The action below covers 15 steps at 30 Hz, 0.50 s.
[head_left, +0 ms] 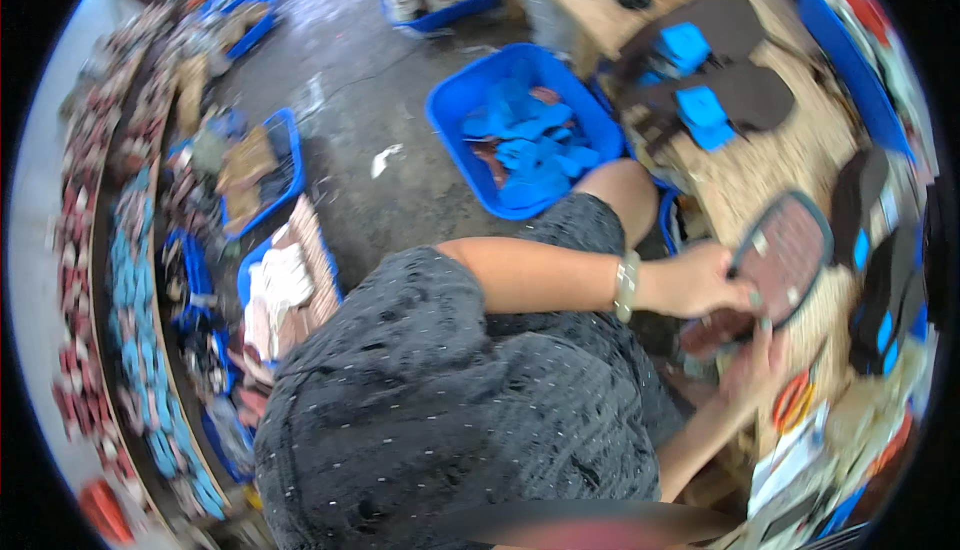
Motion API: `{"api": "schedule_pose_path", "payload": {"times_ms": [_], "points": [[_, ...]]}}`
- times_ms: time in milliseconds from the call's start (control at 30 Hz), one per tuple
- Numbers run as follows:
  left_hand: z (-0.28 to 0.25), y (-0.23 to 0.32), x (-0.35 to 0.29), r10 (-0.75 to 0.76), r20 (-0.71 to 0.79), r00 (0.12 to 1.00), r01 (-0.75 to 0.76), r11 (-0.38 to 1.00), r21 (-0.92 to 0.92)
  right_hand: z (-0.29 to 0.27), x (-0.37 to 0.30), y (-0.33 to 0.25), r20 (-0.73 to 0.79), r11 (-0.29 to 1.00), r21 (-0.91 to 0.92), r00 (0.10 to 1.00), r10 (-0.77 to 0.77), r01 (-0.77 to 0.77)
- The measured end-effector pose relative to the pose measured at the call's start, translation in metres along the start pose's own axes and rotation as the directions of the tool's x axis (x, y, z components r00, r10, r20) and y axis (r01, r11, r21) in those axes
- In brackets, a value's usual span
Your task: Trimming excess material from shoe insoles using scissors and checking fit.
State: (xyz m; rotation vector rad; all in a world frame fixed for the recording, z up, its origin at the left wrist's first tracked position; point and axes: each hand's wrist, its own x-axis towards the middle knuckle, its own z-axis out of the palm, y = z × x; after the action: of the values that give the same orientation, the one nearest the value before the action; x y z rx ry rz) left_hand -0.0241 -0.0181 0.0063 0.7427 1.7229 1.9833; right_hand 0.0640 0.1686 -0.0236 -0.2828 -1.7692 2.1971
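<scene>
A reddish-brown shoe sole [785,255] with a dark rim is held tilted above the front part of the wooden table. My left hand [690,280], with a pale bracelet at its wrist, grips the sole near its narrow middle. From below, my right hand [755,365] pinches the sole's lower edge with its fingers pointing up; part of the hand is blurred. Farther along the table lie dark brown soles [745,95] with bright blue straps [704,117]. Orange-handled scissors [793,400] rest beside my right hand.
On the floor left of the table stands a blue bin [440,115] of blue cut pieces. More dark soles [885,290] lie at the table's right side. Blue crates [297,165] and racks of coloured straps [140,300] line the left.
</scene>
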Motion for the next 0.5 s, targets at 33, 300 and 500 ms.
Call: {"api": "schedule_pose_path", "payload": {"times_ms": [33,300,500], "points": [[0.0,-0.004,0.004,-0.015,-0.018,1.0,0.016,1.0,0.014,0.012,0.005,0.004,-0.041,0.997,-0.057,0.998,-0.047,0.045],[-0.017,0.021,0.019,-0.121,0.12,0.985,0.156,0.926,-0.344,0.044,0.032,-0.029,0.118,0.996,0.08,0.991,-0.059,0.049],[0.014,-0.017,0.025,-0.016,-0.015,1.0,0.009,0.923,-0.385,0.061,0.019,-0.01,-0.266,0.918,-0.342,0.917,-0.298,0.199]]}}
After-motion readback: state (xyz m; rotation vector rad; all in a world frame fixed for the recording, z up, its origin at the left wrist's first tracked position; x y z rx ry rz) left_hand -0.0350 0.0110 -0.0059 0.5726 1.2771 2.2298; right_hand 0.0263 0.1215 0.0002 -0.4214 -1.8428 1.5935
